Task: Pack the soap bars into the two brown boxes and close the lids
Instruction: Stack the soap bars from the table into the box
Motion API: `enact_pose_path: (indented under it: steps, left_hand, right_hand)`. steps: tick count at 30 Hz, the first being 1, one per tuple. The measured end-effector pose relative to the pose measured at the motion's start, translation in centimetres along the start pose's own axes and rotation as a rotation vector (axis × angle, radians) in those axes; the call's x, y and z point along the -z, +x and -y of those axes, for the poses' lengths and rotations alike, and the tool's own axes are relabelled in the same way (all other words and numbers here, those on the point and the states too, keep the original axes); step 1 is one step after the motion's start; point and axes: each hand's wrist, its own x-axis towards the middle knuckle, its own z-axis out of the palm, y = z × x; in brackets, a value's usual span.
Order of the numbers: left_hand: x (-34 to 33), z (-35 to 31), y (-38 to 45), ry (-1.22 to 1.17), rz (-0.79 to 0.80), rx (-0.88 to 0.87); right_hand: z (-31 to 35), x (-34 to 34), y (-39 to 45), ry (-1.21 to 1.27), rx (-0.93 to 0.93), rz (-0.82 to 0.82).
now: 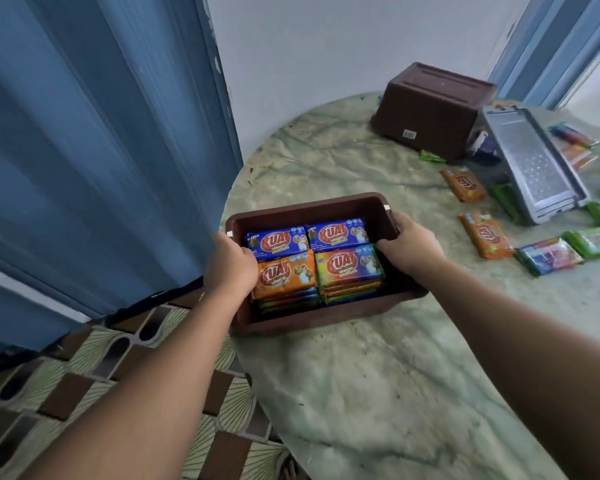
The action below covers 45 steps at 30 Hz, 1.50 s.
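On the table, left hand and right hand grip the brown box (KUAT-labelled soap bars inside).

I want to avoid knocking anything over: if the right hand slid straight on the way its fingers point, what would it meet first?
The right hand points left into the brown box, so probably the rainbow-wrapped soap bar beside its fingertips; depth is unclear.

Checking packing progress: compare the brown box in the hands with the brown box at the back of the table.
The near box sits upright and open, filled with soap bars; the far box lies upside down, contents unseen. Both hands, left and right, grip the near box; nothing touches the far one. Both are brown plastic.
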Motion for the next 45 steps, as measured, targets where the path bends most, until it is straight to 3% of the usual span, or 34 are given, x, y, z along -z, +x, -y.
enact_pose_path:
  steps: [8, 21, 33, 45]
  left_hand:
    - [-0.5, -0.3, -3.4, 0.041, 0.026, 0.043]
    - [-4.3, -4.7, -15.0, -0.002, -0.113, 0.21]
    - [-7.3, -5.6, -21.6, -0.06, -0.116, 0.144]
    - [-9.1, -6.8, -27.7, -0.044, -0.138, 0.225]
  right_hand:
    - [-2.6, 1.4, -0.6, -0.022, 0.065, 0.077]
    - [-9.6, 7.6, -1.2, -0.067, 0.205, 0.193]
    - [-14.9, 11.3, -4.8, -0.056, 0.182, 0.17]
    - [-19.1, 13.6, -6.4, -0.02, 0.242, 0.228]
